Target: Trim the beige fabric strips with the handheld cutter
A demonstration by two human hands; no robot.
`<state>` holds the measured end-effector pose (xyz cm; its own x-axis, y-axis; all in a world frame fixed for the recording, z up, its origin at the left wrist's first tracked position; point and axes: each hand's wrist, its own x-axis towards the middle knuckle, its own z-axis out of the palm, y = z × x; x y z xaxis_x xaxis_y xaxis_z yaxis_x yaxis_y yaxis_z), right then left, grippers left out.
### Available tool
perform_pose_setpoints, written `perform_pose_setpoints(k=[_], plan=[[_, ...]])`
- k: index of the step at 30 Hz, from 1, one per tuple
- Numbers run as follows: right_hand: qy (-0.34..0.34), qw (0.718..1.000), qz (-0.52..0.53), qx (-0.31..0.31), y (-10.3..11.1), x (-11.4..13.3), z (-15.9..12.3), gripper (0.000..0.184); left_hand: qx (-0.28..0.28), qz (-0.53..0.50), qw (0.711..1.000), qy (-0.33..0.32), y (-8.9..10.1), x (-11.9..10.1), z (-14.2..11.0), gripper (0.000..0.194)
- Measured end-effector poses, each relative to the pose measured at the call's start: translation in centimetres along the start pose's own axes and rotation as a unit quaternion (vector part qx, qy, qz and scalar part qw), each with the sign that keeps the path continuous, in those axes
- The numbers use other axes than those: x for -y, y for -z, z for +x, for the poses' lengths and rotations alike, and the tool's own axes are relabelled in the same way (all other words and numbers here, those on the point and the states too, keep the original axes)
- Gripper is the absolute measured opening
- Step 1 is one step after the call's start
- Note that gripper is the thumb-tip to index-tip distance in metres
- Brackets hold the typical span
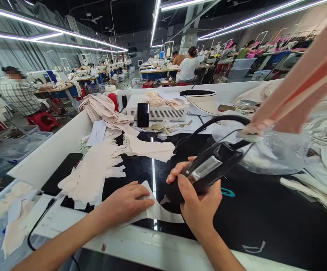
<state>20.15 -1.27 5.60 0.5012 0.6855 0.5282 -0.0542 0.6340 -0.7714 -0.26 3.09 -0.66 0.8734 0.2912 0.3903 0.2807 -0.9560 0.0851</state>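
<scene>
Now right hand (199,203) holds black tool (208,171) by edge of white strip (167,215).

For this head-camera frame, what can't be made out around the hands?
- Writing on the white paper slip: too small, head view.
- Upper end of the blurred pink fabric strip: cut off by the head view's edge.
- Part of the curved whitish fabric piece: under the left hand, head view.
- Grip of the black handheld tool: behind the right hand, head view.
</scene>
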Motion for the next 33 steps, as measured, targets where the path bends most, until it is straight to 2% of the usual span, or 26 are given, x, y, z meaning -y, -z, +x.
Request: perform_pose_setpoints(k=[8, 12, 22, 33], plan=[[-0.004, 1.0, 0.0, -0.003, 2.8, 1.7, -1.0, 0.036, -0.038, -0.047, 0.997, 0.04, 0.0, -3.7, 2.0, 0.021], [-0.004, 1.0, -0.003, -0.003, 3.3, 1.9, -1.5, 0.035, -0.014, -0.056, 0.997, 0.055, -0.6, -4.6, 2.2, 0.022], [-0.005, 1.0, 0.0, -0.005, 3.0, 1.9, -1.6, 0.035, -0.012, -0.102, 0.993, 0.06, -0.5, -4.6, 0.8, 0.024], [-0.028, 0.999, 0.016, -0.007, 1.2, 0.9, -1.4, 0.035, -0.015, -0.091, 0.994, 0.052, -0.7, -4.8, 0.8, 0.023]])
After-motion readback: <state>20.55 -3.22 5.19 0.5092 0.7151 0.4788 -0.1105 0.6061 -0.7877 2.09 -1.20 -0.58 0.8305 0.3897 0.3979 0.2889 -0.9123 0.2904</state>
